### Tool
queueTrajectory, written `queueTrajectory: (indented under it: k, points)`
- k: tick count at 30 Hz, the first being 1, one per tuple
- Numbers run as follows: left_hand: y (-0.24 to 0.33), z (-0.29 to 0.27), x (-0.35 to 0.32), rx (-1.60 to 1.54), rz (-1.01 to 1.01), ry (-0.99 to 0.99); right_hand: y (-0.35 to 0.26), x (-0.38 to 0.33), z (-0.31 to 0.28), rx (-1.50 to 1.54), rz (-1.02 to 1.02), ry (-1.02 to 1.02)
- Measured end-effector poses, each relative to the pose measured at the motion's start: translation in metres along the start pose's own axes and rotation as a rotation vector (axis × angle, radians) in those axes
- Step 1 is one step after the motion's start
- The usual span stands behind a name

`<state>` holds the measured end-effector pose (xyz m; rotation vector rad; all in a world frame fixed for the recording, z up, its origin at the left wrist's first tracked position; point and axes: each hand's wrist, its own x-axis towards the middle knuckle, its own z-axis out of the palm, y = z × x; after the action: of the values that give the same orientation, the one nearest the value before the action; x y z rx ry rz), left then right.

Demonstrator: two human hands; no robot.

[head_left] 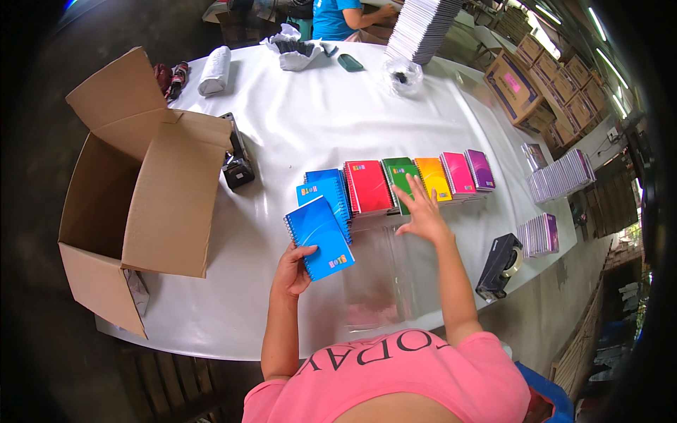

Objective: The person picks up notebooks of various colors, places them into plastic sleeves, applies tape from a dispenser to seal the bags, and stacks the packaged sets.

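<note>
A blue spiral notebook (321, 236) is in my left hand (291, 269), thumb on its cover and the fingers beneath. Behind it lies a stack of blue notebooks (321, 189), the top one askew. My right hand (425, 217) is spread, fingers apart, over the stack of green notebooks (400, 171); I cannot tell whether the fingertips touch the top cover, which sits askew. To the left of the green ones is a red stack (368, 185). To their right stand yellow (436, 176), pink (460, 173) and purple stacks (481, 169).
Clear plastic sheets (374, 289) lie before me. An open cardboard box (169, 190) stands left, by a black tool (238, 162). At right are a tape dispenser (499, 266) and notebook rows (562, 178). A tall stack (423, 32) rises at back, near another person (335, 20).
</note>
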<state>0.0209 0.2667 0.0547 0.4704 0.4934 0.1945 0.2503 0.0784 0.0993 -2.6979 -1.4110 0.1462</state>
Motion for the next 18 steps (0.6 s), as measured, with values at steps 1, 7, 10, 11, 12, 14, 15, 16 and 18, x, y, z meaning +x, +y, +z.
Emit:
queueTrajectory:
  k: [1, 7, 10, 11, 12, 14, 15, 16, 18]
  points:
    - [-0.001, -0.003, 0.0, -0.005, -0.012, -0.029, 0.023, 0.005, 0.018, -0.056, -0.003, 0.024]
    - [-0.01, -0.007, -0.003, -0.034, 0.009, -0.002, 0.065, 0.04, 0.031, 0.158, -0.041, -0.09]
    - [-0.013, -0.011, -0.007, 0.009, 0.04, 0.059, 0.043, 0.041, 0.023, -0.002, -0.096, -0.06]
    - [-0.015, -0.011, -0.006, 0.024, 0.055, 0.074, 0.026, 0.037, 0.018, -0.012, -0.128, 0.013]
    - [-0.013, -0.011, -0.006, 0.044, 0.063, 0.103, 0.011, 0.038, 0.016, -0.021, -0.161, 0.085]
    - [-0.013, -0.003, -0.005, 0.086, 0.054, 0.143, -0.003, 0.042, 0.023, -0.023, -0.273, 0.071]
    - [-0.014, 0.0, -0.004, 0.091, 0.048, 0.142, -0.001, 0.049, 0.038, -0.039, -0.297, 0.067]
    - [-0.012, 0.001, -0.004, 0.097, 0.046, 0.147, 0.0, 0.056, 0.05, -0.05, -0.328, 0.065]
    - [-0.011, 0.002, -0.005, 0.111, 0.054, 0.148, 0.005, 0.063, 0.06, -0.019, -0.368, 0.066]
